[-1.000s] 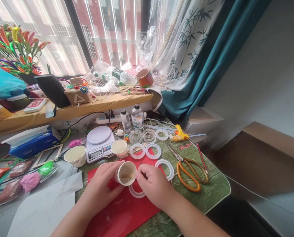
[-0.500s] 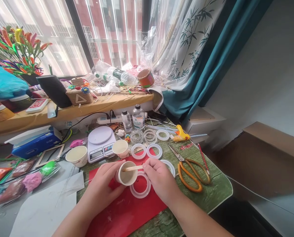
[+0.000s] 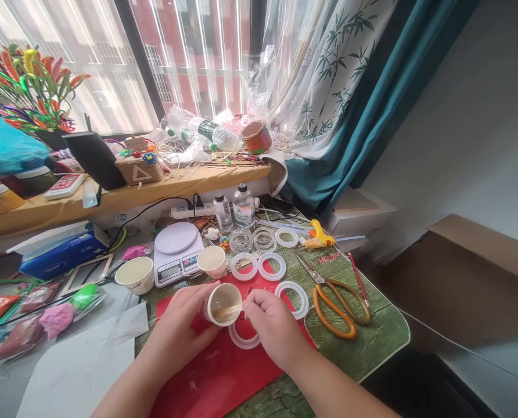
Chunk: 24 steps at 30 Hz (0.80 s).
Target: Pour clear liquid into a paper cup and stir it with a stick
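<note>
The left hand (image 3: 178, 322) has its fingers wrapped round a small paper cup (image 3: 221, 303), tipped so its mouth faces the camera and leans toward the right hand. The right hand (image 3: 271, 325) has its fingers pinched together on the end of a wooden stick (image 3: 227, 312), whose other end reaches into the cup and lies across the lower part of its inside. The cup is held just above a white ring mould (image 3: 241, 338), which lies on a red mat (image 3: 215, 371) and is partly hidden by the right hand; the cup's lip hangs over the ring's near-left rim. A second ring (image 3: 292, 298) lies just right of the right hand at the mat's edge, and two more rings (image 3: 258, 266) sit side by side behind the hands. The mat rests on a green table (image 3: 372, 325). Orange-handled scissors (image 3: 334, 302) lie on the table to the right, well clear of the hands. Behind the cup stand another paper cup (image 3: 212, 261), a white scale (image 3: 176, 252) and, further left, a bowl (image 3: 134, 274). Two small bottles (image 3: 235, 212) stand near the back edge, with a yellow glue gun (image 3: 320, 235) to their right.
</note>
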### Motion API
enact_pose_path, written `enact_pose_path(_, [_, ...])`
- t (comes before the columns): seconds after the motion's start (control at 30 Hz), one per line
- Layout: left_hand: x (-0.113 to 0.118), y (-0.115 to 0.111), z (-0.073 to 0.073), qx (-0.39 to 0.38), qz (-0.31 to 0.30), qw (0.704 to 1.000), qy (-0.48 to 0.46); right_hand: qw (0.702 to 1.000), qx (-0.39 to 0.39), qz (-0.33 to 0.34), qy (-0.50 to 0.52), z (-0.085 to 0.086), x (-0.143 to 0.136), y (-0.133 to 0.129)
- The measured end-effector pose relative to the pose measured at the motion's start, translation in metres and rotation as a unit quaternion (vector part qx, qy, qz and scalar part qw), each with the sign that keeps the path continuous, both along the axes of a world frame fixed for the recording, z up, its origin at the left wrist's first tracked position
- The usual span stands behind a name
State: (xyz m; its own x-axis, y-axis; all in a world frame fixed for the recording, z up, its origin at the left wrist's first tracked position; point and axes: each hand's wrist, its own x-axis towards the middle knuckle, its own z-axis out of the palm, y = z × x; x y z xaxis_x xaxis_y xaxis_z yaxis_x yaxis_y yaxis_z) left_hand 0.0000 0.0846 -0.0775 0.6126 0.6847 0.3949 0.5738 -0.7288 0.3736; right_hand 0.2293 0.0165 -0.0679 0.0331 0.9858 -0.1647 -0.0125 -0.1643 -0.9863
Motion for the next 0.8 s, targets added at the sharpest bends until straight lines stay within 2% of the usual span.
enact_pose_path(0.1, [-0.001,0.0,0.001,0.0,-0.004,1.0,0.004,0.993,-0.024,-0.05,0.106,-0.001,0.002,0.003])
enact_pose_path(0.23, [-0.002,-0.001,0.0,0.002,0.0,1.0,0.007,0.983,-0.025,-0.079,0.163,0.005,0.01,0.008])
enact_pose_path(0.37, [-0.002,-0.001,-0.001,0.005,0.004,1.0,0.007,0.982,-0.016,-0.084,0.166,0.01,0.014,0.008])
enact_pose_path(0.8, [0.0,-0.001,0.003,0.001,0.0,1.0,0.002,0.984,-0.02,-0.076,0.157,0.012,0.014,0.006])
